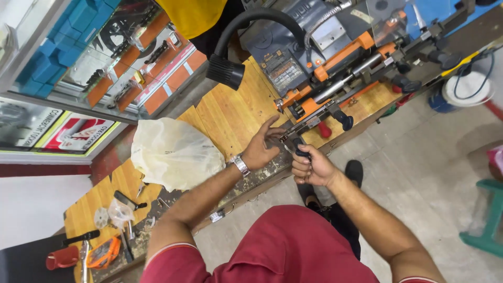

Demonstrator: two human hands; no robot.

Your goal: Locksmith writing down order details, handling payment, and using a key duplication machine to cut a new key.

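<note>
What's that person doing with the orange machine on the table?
A person in a red shirt stands at a wooden workbench with both hands at the front of an orange and grey machine. The right hand pinches a small dark-headed key close to the machine's clamp. The left hand, with a metal watch on its wrist, rests beside it with fingers spread, touching the clamp area. A crumpled plastic bag lies on the bench to the left, and small tools sit further along.

My wooden workbench (pixel 230 112) carries the orange key-cutting machine (pixel 335 57); a crumpled plastic bag (pixel 175 153) lies left of it, hand tools (pixel 105 246) way further left.
</note>
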